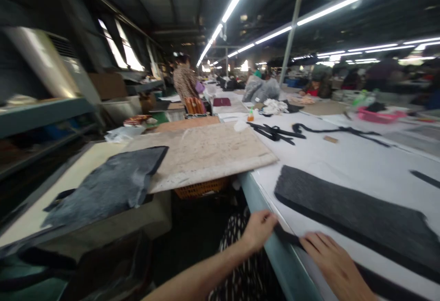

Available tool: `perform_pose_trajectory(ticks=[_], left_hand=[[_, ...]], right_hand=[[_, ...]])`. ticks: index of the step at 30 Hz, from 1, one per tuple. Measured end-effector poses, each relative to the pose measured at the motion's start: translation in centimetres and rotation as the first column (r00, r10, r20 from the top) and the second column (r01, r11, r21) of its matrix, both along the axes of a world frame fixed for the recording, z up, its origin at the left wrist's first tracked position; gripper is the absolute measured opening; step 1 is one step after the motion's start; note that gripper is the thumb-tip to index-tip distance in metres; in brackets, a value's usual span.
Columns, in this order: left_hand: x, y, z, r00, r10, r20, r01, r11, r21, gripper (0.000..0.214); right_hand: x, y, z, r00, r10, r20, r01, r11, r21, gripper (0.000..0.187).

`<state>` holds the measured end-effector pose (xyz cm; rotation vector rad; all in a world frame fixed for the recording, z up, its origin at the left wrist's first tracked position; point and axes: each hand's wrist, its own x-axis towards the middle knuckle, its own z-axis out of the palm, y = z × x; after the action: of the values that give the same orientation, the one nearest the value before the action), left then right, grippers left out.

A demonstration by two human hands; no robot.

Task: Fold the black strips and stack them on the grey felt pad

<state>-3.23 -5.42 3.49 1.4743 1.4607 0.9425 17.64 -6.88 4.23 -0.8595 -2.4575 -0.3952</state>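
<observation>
My left hand [259, 230] is closed in a pinch at the table's front edge, on the end of a narrow black fabric strip [288, 237]. The strip runs along the edge and passes beneath my right hand [332, 259], which lies over it with the fingers stretched out flat. Beyond both hands lies a long dark grey fabric piece [343, 209] with a black band along its near side. The left fingertips are somewhat blurred.
The white table [330, 163] bears black strips [275, 131], a small orange bottle [250, 115] and a pink basket [380, 115]. At left, a grey fabric piece [106, 181] lies on a lower surface beside a beige board [206, 149]. A person [185, 78] stands further back.
</observation>
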Motion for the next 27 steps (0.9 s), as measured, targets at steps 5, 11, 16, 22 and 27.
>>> perform_pose_trajectory(ticks=[5, 11, 16, 22, 27], left_hand=[[-0.2, 1.4, 0.5, 0.972, -0.025, 0.234, 0.067, 0.982, -0.174, 0.053], [0.2, 1.8, 0.8, 0.94, -0.131, 0.316, 0.212, 0.949, -0.235, 0.039], [0.4, 2.3, 0.4, 0.936, -0.11, 0.335, 0.196, 0.952, -0.236, 0.023], [0.6, 2.3, -0.5, 0.919, -0.033, 0.394, 0.166, 0.936, -0.309, 0.023], [0.6, 2.0, -0.6, 0.918, -0.029, 0.395, 0.168, 0.931, -0.323, 0.025]], right_hand=[[-1.8, 0.8, 0.8, 0.977, -0.086, 0.197, 0.106, 0.99, -0.095, 0.016], [-2.3, 0.9, 1.2, 0.972, -0.111, 0.205, 0.136, 0.985, -0.109, 0.01], [-1.8, 1.0, 1.0, 0.975, -0.101, 0.2, 0.13, 0.982, -0.135, 0.011], [-1.0, 1.0, 1.1, 0.979, -0.055, 0.197, 0.081, 0.988, -0.128, 0.014], [-0.9, 0.8, 1.1, 0.981, -0.031, 0.191, 0.049, 0.995, -0.088, 0.016]])
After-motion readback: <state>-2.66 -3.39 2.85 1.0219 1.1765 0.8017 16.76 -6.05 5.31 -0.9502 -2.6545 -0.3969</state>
